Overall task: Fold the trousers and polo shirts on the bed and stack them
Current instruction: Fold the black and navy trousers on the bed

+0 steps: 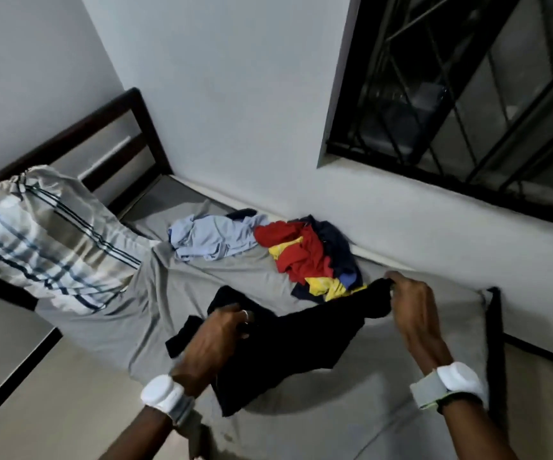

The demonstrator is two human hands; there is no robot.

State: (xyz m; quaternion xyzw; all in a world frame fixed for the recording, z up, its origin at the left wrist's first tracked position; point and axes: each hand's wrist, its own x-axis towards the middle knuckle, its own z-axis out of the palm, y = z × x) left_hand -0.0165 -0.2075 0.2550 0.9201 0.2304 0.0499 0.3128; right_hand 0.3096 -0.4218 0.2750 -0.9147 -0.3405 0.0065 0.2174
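Nearest to us are two forearms, each with a white band at the wrist: one on the left, one on the right. Just beyond them we see the left grip, a bare hand with a ring on one finger, its fingers curled into the cloth of a black garment. The right grip is clenched on a bunched end of the same garment, pinching it at the fingertips. The garment stretches between the two grips over the near part of the bed, and its lower edge throws a shadow on the grey sheet. The picture is blurred here, and we cannot tell whether the garment is a pair of trousers or a polo shirt.

Further back on the sheet, near the wall, we find a loose heap of red, yellow and navy clothes, unfolded, its near edge just beside the garment's raised end. To the left of the heap, touching it, lies a crumpled light blue garment.

On the left side of the bed a striped pillow in white, beige and dark blue rests against the dark wooden headboard. Behind the bed rises a pale wall, and in its upper right we see a dark window with metal bars across it.
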